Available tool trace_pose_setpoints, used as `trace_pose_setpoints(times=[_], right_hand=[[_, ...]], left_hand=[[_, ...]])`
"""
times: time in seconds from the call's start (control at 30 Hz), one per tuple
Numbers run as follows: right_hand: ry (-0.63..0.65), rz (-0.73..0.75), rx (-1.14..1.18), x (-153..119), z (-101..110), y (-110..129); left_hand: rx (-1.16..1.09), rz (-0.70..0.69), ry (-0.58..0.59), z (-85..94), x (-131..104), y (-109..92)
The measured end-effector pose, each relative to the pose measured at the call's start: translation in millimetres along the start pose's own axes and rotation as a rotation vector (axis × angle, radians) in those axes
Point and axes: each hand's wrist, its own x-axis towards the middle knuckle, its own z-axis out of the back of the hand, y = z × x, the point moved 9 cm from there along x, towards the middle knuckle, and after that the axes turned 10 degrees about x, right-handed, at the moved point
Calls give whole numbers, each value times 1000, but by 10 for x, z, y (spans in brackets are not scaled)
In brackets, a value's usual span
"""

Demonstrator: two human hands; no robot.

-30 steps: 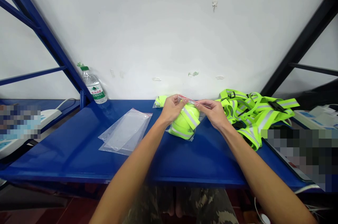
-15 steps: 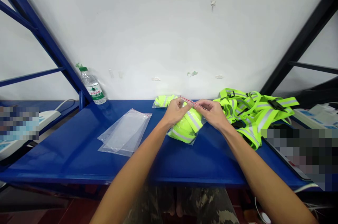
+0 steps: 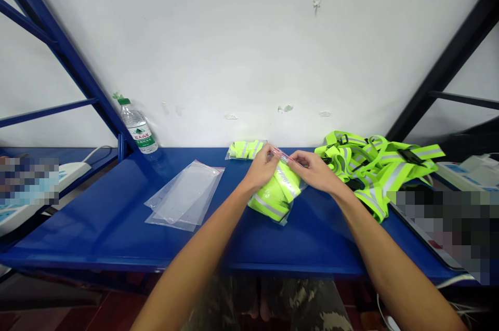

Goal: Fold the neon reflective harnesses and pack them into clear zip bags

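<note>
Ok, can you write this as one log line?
left hand: holds filled bag near top; right hand: holds it near top; second bag: behind left hand; flat bags: left; loose straps: right

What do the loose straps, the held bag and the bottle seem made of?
Held bag: thin, glossy plastic film, being transparent and crinkled.
Loose straps: probably woven fabric, mostly matte, as they fold softly.
Bottle: likely smooth plastic, see-through above its label.

The bag (image 3: pixel 273 197) has come nearer the desk's (image 3: pixel 249 253) front edge over the last second, and its red strip (image 3: pixel 285 156) slants down rightward a little more. The left hand (image 3: pixel 263 167) has shifted rightward, closer to the right hand (image 3: pixel 314 169), uncovering more of the pack (image 3: pixel 245 149) behind.
</note>
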Motion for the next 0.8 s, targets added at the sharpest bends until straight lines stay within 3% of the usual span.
trace_pose_setpoints(times=[0.17,0.37,0.8], right_hand=[[80,-11,-51,-12,-44,-1],[108,-113,12,-26,-77,-138],[182,-132,-106,-78,-11,-313]], left_hand=[[204,-81,112,-130,-45,-81],[153,-6,195,-170,-48,51],[21,200,-7,216,52,354]])
